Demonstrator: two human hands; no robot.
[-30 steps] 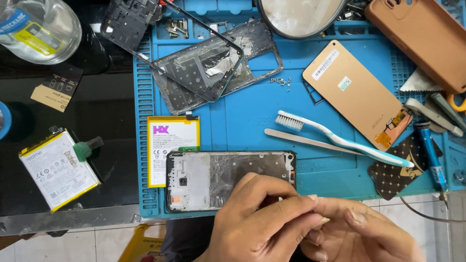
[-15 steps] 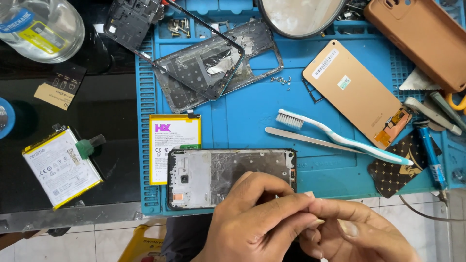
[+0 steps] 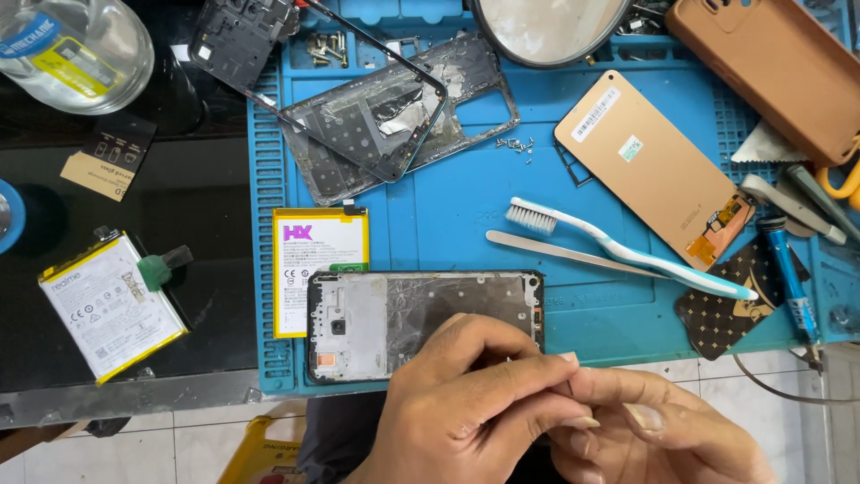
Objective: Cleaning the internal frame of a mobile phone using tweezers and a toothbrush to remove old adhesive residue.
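Both hands meet at the bottom edge: left hand (image 3: 475,408) and right hand (image 3: 663,430) pinch together on something too tiny to tell, just over the stripped phone frame (image 3: 376,323) on the blue mat (image 3: 466,215)

blue mat (image 3: 466,215), white-and-teal toothbrush (image 3: 627,251), gold-dotted black card (image 3: 730,305)

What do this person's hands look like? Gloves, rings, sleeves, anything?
Both hands are bare: no gloves, rings or watch show on the left hand or the right hand. No sleeve reaches the visible wrists. The fingernails are short and unpainted.
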